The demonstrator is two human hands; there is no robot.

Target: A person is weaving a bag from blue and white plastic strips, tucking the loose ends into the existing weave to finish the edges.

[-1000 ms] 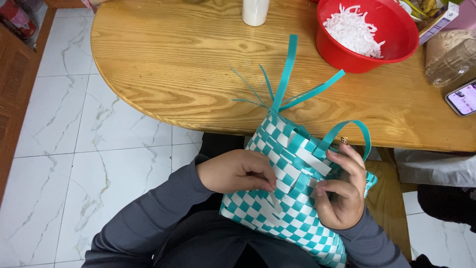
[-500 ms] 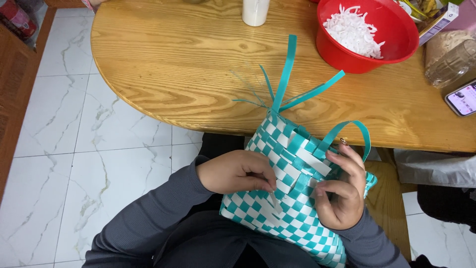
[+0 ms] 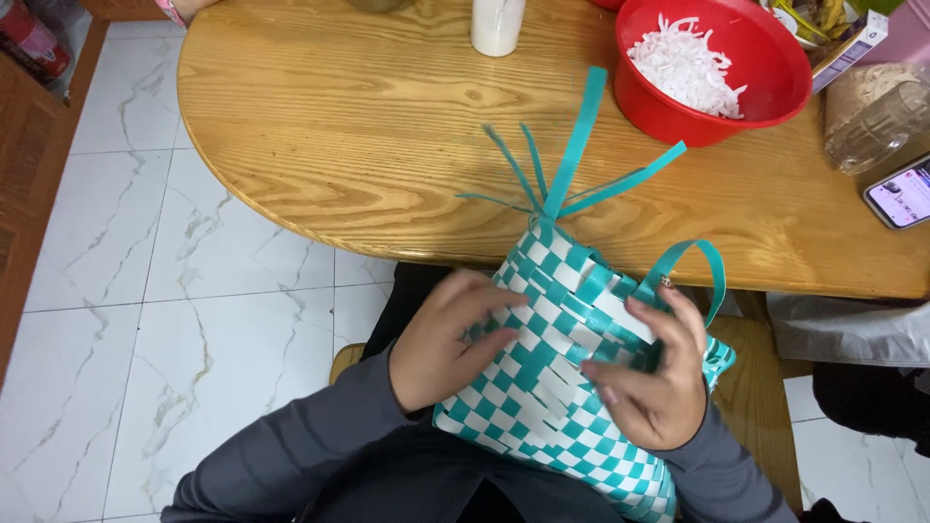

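Woven basket (image 3: 572, 387) before table (image 3: 339, 145), between hands.

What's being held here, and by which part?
Both hands hold the teal-and-white woven basket on the lap: left hand on its left side, right hand on its right side near the rim, fingers pressed on the weave.
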